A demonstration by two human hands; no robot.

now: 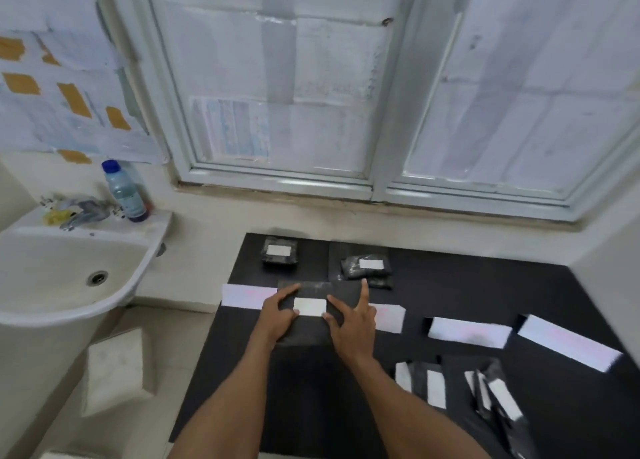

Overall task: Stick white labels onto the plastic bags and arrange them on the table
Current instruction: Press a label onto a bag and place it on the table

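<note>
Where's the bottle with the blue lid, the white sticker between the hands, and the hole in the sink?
bottle [126, 195]: head view, on its clear body below the blue cap.
white label [310, 306]: head view, on its middle.
sink drain [97, 277]: head view, on its metal ring.

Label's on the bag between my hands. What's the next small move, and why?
Probably smooth the label flat: left hand and right hand sit at its ends, holding the bag down. It lies nearer than the two labelled bags at the far edge, not yet in their row.
</note>
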